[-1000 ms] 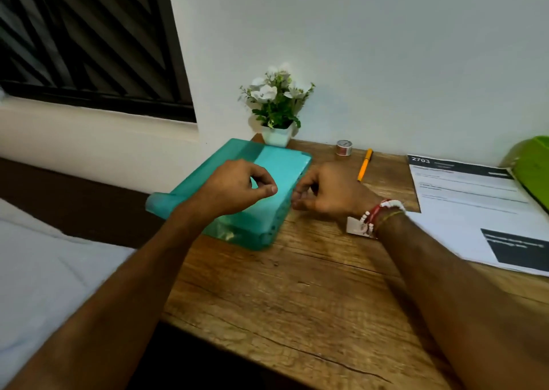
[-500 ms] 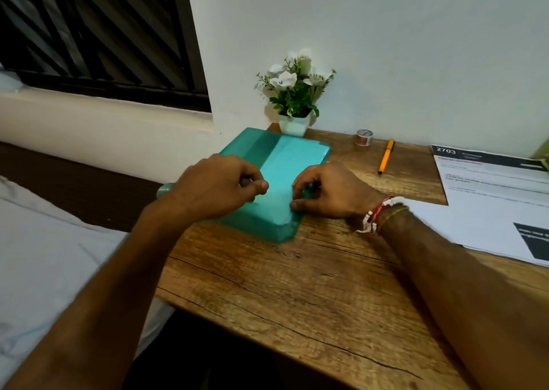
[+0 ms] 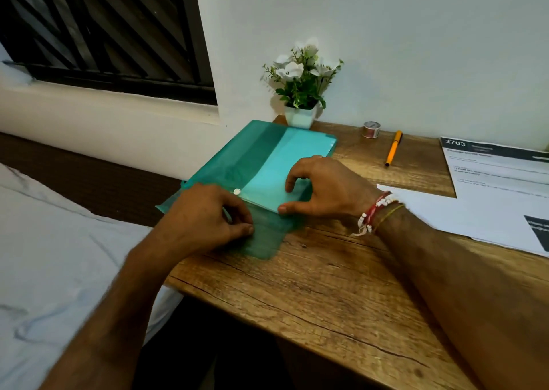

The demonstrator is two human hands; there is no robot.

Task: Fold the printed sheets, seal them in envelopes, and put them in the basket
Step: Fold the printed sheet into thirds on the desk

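Since half a second ago: left hand (image 3: 205, 214) shifted down toward the lower centre of the frame, and the translucent flap (image 3: 264, 241) is now drawn open over the near edge, with a white snap button (image 3: 236, 192) uncovered.

Wooden desk (image 3: 326, 285) is seen across the centre and right. White bedding (image 3: 59, 256) is noted at lower left and a dark window (image 3: 104, 33) at upper left. Printed sheets (image 3: 490, 199) are laid flat at the right edge. Teal envelope (image 3: 267, 157) is placed at frame centre, on the desk's left end and partly overhanging it.

The flap is pinched between the left thumb and fingertips. Right hand (image 3: 329, 187) is arched over the envelope, bent fingertips set on its top face and thumb laid along its near edge, holding it.

Potted plant (image 3: 301, 86) is recorded above the envelope, against the wall. Orange pen (image 3: 393, 148) and tape roll (image 3: 371, 129) are logged to the plant's right.
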